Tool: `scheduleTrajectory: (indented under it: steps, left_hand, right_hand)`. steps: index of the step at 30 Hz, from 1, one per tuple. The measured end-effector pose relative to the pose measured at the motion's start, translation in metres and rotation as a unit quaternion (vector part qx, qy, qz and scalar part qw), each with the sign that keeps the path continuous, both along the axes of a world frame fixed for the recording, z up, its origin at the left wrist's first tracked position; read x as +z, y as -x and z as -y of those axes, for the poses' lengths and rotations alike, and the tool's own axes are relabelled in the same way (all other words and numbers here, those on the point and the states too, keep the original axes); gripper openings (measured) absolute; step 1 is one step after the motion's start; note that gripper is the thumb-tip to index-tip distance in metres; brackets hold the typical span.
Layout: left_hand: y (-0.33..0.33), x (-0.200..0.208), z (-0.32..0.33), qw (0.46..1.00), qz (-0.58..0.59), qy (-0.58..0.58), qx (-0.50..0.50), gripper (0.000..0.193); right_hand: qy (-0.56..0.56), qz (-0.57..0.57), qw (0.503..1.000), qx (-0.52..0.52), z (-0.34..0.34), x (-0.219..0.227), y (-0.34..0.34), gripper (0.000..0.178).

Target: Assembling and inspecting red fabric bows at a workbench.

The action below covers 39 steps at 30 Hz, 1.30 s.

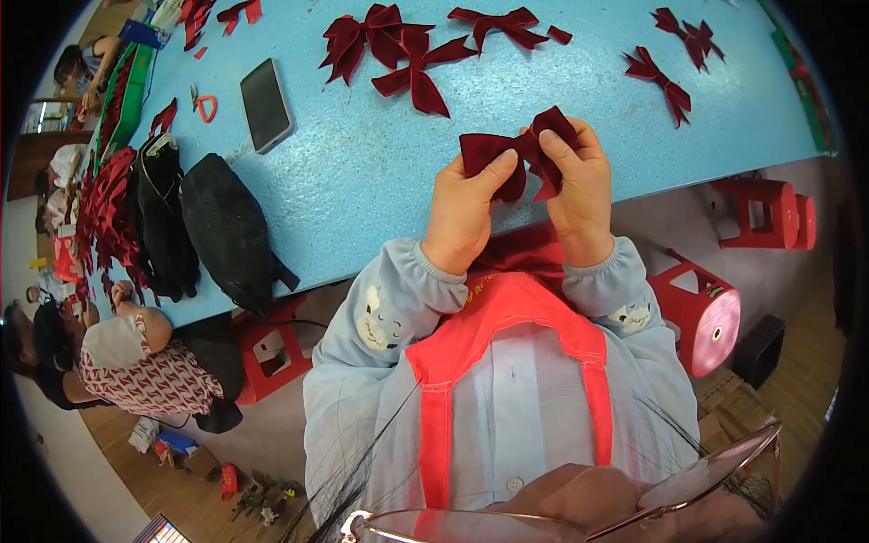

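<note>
Bow spot: the dark red bow (pixel 523 145) is up btwn your hands, over the near part of the tabletop (pixel 317 213).
L grip: your L hand (pixel 466 204) pinches the left loop, thumb on top.
R grip: your R hand (pixel 579 176) pinches the right side, thumb close to the knot.
Knot risk: pull both sides too hard & the middle could prob. twist or slip.
Loop risk: hard thumbs might squash the soft cloth.
Drop risk: a loose pinch so near the edge could let it fall off.
Bow count: 1 held; 2 far-right bows (pixel 659 83); far-mid bows (pixel 418 71), 3 at least, overlapping, so can't tell exact no.
Left stuff: 1 phone (pixel 267 106), 1 pr. orange-handled snips (pixel 200 101), 2 black bags (pixel 222 226), 1 red heap (pixel 113 204), pcs too mixed to count.
</note>
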<state>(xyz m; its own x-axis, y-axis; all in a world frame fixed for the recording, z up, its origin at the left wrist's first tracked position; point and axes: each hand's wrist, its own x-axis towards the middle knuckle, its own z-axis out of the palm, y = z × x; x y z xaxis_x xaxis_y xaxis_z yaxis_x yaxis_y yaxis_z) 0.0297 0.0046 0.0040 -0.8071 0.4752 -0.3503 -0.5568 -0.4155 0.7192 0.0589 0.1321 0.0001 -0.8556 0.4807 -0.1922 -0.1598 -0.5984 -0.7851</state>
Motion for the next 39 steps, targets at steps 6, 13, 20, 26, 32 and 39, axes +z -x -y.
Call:
scheduleTrajectory:
  steps: [6, 13, 20, 26, 32, 39]
  left_hand:
    - [-0.003, 0.000, -0.008, 0.996, -0.064, -0.010, 0.058, 0.019]
    - [0.004, -0.001, -0.004, 0.992, -0.114, 0.055, 0.023, 0.018]
    - [0.012, -0.002, 0.005, 1.000, -0.024, -0.004, -0.013, 0.014]
    - [0.011, 0.002, 0.003, 1.000, 0.021, -0.012, -0.019, 0.015]
    - [0.004, 0.012, -0.007, 0.998, 0.030, -0.029, -0.037, 0.023]
    - [0.004, 0.006, -0.012, 0.998, -0.004, -0.040, -0.044, 0.025]
  right_hand:
    - [0.037, -0.015, 0.999, -0.030, 0.008, -0.002, -0.003, 0.016]
    - [0.058, 0.021, 0.998, -0.032, 0.008, -0.001, -0.006, 0.010]
    - [0.078, -0.020, 0.996, 0.032, -0.012, 0.005, -0.006, 0.018]
    - [0.064, -0.008, 0.996, 0.060, -0.022, 0.006, -0.012, 0.025]
    - [-0.040, 0.060, 0.996, 0.058, -0.019, 0.002, -0.013, 0.019]
    - [-0.044, 0.058, 0.996, 0.056, -0.012, 0.005, -0.015, 0.013]
